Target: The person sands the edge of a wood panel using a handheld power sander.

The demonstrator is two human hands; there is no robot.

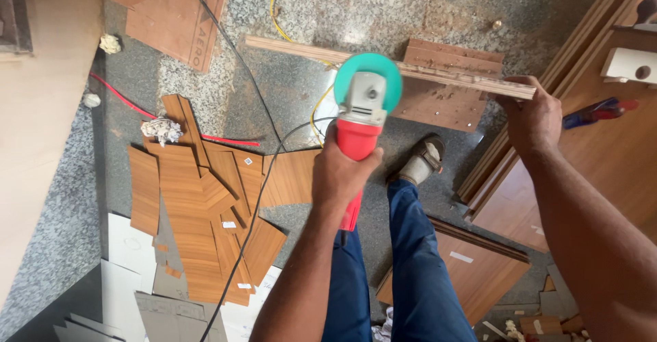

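Plywood-brown offcuts (198,212) lie scattered at the left on the speckled grey stone floor (61,219), overlapping one another in a loose heap, with a crumpled wad of paper (161,130) at their upper edge and pale sheets of cardboard (130,273) just below them. A red cable (123,100) runs slantwise past the wad, and a black cord (248,225) crosses the heap from the lower edge up toward the middle. Above, a larger brown board (168,10) rests flat on the floor, and a yellow wire (277,6) curls near it.

At the middle, the left hand (344,171) has its fingers (369,162) closed tight around the red body of an angle grinder (361,119), held out in front of the person. Its grey head and round teal guard sit right at the long wooden strip (383,65), which stretches across the view from the upper middle toward the right; whether the disc touches the wood I cannot tell. Beneath the strip lies a reddish board (445,95) with small holes in it.

Below the grinder, blue trouser legs (417,260) reach down to a sandalled foot (423,160) planted on the floor.

At the right, the right hand (536,119) clasps the end of the strip, fingers curled over its top edge. Just beyond stands a brown laminate worktop (616,150), carrying a white block (629,65) with a round hole.
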